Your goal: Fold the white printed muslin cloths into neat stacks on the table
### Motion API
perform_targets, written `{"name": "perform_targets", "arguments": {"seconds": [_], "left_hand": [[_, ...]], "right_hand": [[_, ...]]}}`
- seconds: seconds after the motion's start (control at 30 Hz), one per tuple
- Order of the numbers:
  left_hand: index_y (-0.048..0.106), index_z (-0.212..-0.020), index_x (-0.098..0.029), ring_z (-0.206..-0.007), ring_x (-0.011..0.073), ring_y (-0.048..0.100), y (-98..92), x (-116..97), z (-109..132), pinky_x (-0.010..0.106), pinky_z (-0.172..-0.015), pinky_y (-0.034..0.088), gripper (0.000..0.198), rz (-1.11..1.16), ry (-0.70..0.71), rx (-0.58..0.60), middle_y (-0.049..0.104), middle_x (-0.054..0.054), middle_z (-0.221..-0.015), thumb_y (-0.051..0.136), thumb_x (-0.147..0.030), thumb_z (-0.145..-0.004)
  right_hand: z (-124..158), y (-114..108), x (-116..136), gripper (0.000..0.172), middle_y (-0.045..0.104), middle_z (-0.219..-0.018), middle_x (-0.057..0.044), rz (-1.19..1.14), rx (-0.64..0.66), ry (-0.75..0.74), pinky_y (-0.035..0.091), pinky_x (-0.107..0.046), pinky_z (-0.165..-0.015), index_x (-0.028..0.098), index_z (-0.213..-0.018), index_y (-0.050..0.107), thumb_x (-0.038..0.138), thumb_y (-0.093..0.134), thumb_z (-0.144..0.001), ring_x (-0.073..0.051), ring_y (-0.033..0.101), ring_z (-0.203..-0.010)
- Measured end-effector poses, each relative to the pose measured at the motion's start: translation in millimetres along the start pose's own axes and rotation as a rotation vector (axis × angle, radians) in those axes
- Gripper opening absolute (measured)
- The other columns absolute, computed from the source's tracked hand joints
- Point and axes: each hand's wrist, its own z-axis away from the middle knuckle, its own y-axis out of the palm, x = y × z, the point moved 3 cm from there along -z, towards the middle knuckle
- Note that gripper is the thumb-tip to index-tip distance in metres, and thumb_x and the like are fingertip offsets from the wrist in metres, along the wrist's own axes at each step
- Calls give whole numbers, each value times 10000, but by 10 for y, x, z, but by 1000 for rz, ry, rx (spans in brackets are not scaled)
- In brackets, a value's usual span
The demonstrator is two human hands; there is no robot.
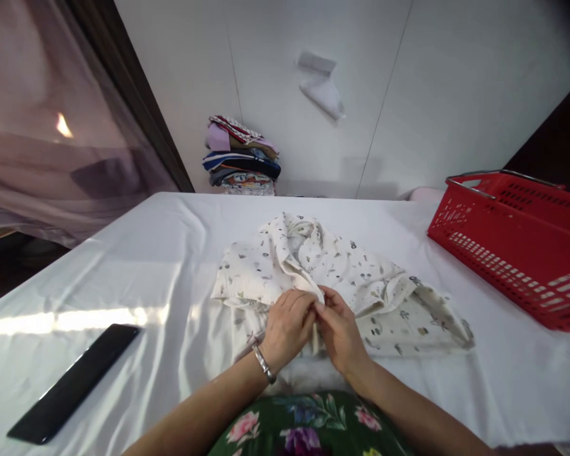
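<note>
Closest to you, at six o'clock along the bottom edge, is your green floral clothing [308,430], with both forearms reaching out over it toward the table [171,253], which is covered in a white sheet. Your left hand [287,326], with a metal bracelet [263,364] on its wrist, and your right hand [339,329] meet fingertip to fingertip just past the near edge. Both are pinched closed on a fold at the near side of the printed cream garment [342,272]. The pinched spot is small and partly hidden by your fingers, so it may be a hem or a fastening; you cannot tell which. The garment lies crumpled at the middle of the table, spreading from your hands toward twelve and three o'clock. A flat black slab, probably a phone [73,383], lies at eight o'clock, well apart from your hands. A red plastic basket [517,247] with metal handles sits at two o'clock at the right edge. A stack of folded clothes [241,155] rests against the white wall at eleven o'clock, beyond the far edge.
</note>
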Motion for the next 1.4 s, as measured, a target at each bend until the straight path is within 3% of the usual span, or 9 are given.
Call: {"name": "perform_targets", "arguments": {"seconds": [0.2,0.3,0.4,0.6,0.77,0.93,1.17,1.33,1.4], "left_hand": [[584,-964,-339,-836,185,634,-69,113,-97,320,-750,533,216,279,-181,109,673,-14,-923,514,-222,-796],[631,-926,-253,-786,162,635,-217,362,-478,280,-715,516,179,221,-296,73,686,-5,-879,504,-290,-806],[647,-939,-230,-739,151,618,-235,692,-1077,261,-710,479,226,-23,-311,128,688,6,-832,488,-313,-803],[653,-972,-200,-978,225,584,325,1440,-1931,292,-788,447,266,-465,-441,465,652,91,-1052,504,-275,-765],[631,-998,-111,-978,296,581,666,1865,-2031,351,-782,447,365,-566,-536,522,618,204,-1059,617,-234,-654],[634,-936,-171,-1033,250,544,680,1953,-2011,320,-807,431,236,-535,-477,480,590,139,-1115,536,-224,-727],[573,-987,-185,-862,189,583,337,1792,-2278,267,-739,433,248,-390,-442,284,650,74,-929,421,-188,-791],[567,-1018,-185,-886,189,573,-262,1499,-2764,260,-740,424,271,-351,-384,108,639,75,-972,396,-191,-807],[589,-997,-174,-898,182,567,-563,1340,-2941,251,-764,417,266,-353,-304,51,642,72,-974,414,-185,-797]], "right_hand": [[-60,-282,-67,301,629,-892,-5,192,-16,-30,465,-278,-721,234,-988,596,266,669,-698,-158,568,-796],[-70,-364,-93,263,621,-759,3,349,-11,-50,467,-265,-613,227,-956,610,284,658,-704,-152,562,-672],[-42,-315,-107,212,632,-833,-20,538,105,-200,475,-288,-715,225,-951,618,247,602,-741,-176,584,-783],[-1,-246,-145,307,630,-1011,-34,775,292,-438,462,-275,-823,272,-1037,595,144,504,-773,-176,585,-940],[-44,-318,-156,319,636,-997,-35,800,332,-433,477,-265,-804,276,-1038,590,149,516,-754,-174,600,-915],[-90,-347,-185,321,632,-949,-31,798,387,-397,477,-268,-785,270,-1043,578,149,516,-753,-171,596,-881],[-45,-274,5,377,627,-988,-36,793,479,-464,479,-276,-792,298,-1100,541,117,495,-772,-172,598,-903],[232,-262,677,444,622,-1085,-30,970,592,-401,496,-308,-812,398,-1150,538,139,518,-791,-198,594,-979],[374,-412,1021,399,633,-1063,-39,1092,538,-326,502,-340,-815,415,-1090,592,174,566,-773,-224,604,-962]]}}
